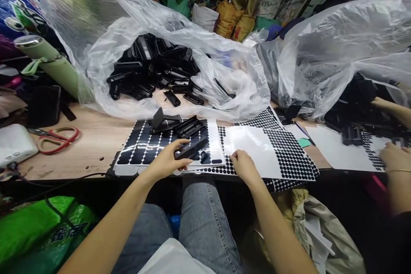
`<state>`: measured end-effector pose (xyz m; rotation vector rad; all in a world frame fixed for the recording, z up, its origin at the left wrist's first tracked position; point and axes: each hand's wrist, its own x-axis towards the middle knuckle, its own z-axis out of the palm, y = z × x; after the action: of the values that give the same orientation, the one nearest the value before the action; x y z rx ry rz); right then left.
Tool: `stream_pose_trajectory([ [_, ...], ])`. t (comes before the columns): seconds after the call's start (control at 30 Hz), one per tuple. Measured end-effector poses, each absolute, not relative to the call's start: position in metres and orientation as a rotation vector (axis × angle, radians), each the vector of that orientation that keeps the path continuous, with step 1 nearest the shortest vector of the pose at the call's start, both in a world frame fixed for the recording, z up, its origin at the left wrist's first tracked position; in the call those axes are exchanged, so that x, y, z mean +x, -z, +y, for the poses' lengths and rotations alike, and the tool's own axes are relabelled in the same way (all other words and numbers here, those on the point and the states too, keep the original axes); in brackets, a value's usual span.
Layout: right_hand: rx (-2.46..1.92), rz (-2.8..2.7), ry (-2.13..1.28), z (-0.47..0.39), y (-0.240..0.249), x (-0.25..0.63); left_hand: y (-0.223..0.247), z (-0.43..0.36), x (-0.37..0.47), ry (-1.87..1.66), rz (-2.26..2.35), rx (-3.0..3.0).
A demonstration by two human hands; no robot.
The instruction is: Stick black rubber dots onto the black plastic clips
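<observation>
My left hand (169, 159) grips a long black plastic part (192, 149) between thumb and fingers. Beneath it lies a white sheet with rows of larger black stickers (136, 143). My right hand (244, 165) is in a pinch at the left part of a sheet of round black dot stickers (290, 158); whatever is between its fingertips is too small to make out. A bare white strip (250, 145) runs across that sheet. Just beyond my left hand, a few more black plastic pieces (189, 127) rest on the sticker sheet.
A clear plastic bag (105, 51) spills black plastic parts (154, 64) at the back. To the left are red-handled scissors (59, 139), a white box (16, 145) and a green bottle (51, 64). A co-worker's hands (396, 160) handle black parts at right, near another bag (321, 60).
</observation>
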<state>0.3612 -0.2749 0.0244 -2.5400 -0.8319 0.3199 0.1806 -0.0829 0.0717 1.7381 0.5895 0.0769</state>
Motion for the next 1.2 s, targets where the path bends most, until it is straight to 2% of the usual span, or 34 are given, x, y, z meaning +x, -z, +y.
stream_pose_trajectory([
  [0.27, -2.433, -0.783, -0.356, -0.276, -0.039, 0.359, -0.055, -0.076, 0.188, 0.068, 0.519, 1.719],
  [0.53, -1.897, -0.809, -0.572, -0.221, -0.055, 0.301, -0.041, -0.075, 0.190, 0.082, 0.573, 1.672],
  [1.2, -2.055, -0.848, -0.430, -0.202, -0.045, 0.287, -0.040, -0.076, 0.190, 0.088, 0.578, 1.630],
])
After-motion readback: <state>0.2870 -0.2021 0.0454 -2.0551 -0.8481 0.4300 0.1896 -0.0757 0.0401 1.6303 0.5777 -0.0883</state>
